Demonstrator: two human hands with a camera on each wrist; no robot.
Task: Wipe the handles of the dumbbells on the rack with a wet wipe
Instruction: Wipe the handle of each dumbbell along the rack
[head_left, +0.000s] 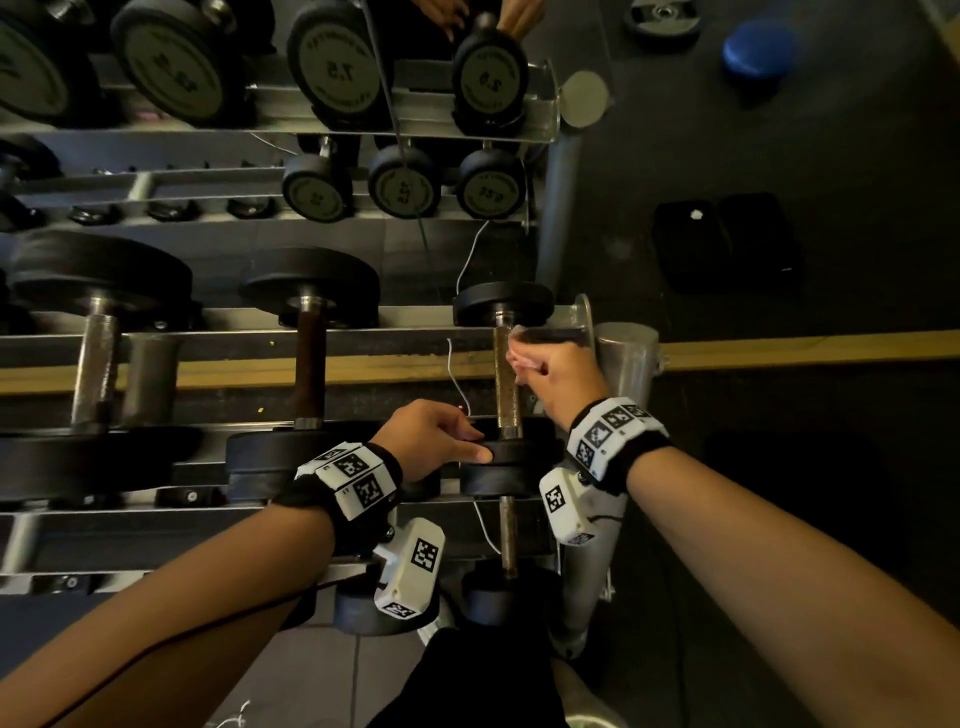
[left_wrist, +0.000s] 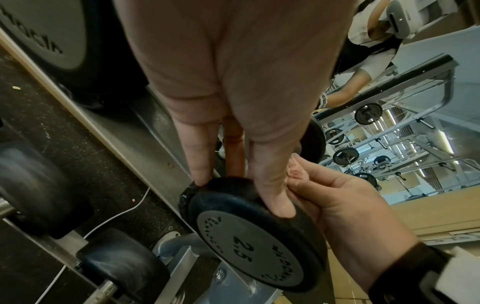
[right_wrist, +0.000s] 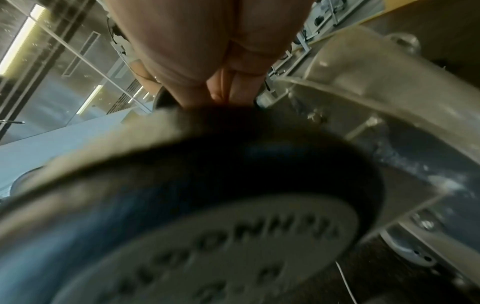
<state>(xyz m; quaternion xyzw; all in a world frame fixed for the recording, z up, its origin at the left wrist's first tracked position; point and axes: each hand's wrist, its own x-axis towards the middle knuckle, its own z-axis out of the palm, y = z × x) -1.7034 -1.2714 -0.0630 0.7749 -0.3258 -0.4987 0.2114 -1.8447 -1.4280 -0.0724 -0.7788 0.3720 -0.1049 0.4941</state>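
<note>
A small black dumbbell marked 2.5 (left_wrist: 249, 242) lies at the right end of the rack's upper shelf (head_left: 395, 317), its rusty metal handle (head_left: 506, 384) pointing away from me. My left hand (head_left: 470, 441) grips the rim of its near head (head_left: 511, 452) between thumb and fingers (left_wrist: 200, 174). My right hand (head_left: 522, 358) pinches a crumpled pale wet wipe (head_left: 518, 349) against the right side of the handle, near its far head (head_left: 501, 304). The wipe (left_wrist: 298, 172) also shows in the left wrist view. The blurred right wrist view shows curled fingers (right_wrist: 228, 86) behind the dumbbell head (right_wrist: 233, 236).
Two bigger dumbbells (head_left: 311, 364) (head_left: 96, 364) lie to the left on the same shelf, and another small one (head_left: 506, 540) sits on the shelf below. A metal rack post (head_left: 623, 364) stands just right of my right hand. A thin white cable (head_left: 457, 374) hangs nearby. A mirror (head_left: 332, 67) behind reflects the rack.
</note>
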